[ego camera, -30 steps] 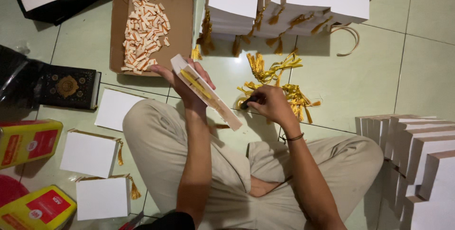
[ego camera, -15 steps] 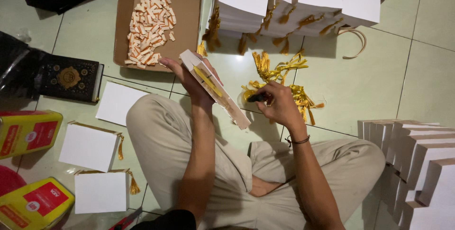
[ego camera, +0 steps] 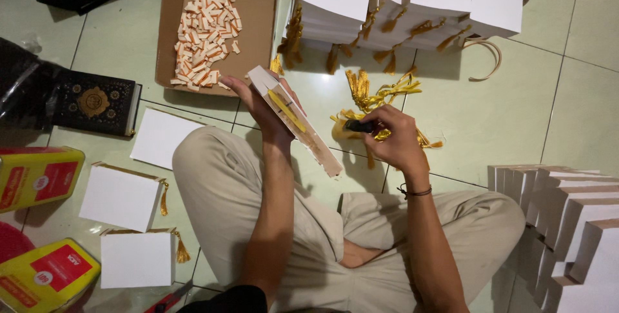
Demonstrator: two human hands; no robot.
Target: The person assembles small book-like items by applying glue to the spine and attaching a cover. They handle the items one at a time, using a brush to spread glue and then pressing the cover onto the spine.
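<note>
left hand [ego camera: 261,103] holds white book [ego camera: 298,121]; right hand [ego camera: 392,134] on gold tassels [ego camera: 380,97].

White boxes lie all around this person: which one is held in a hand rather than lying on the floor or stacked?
The white box gripped edge-up in the left hand, with a gold ribbon along its edge; all the others lie flat or stand stacked.
</note>
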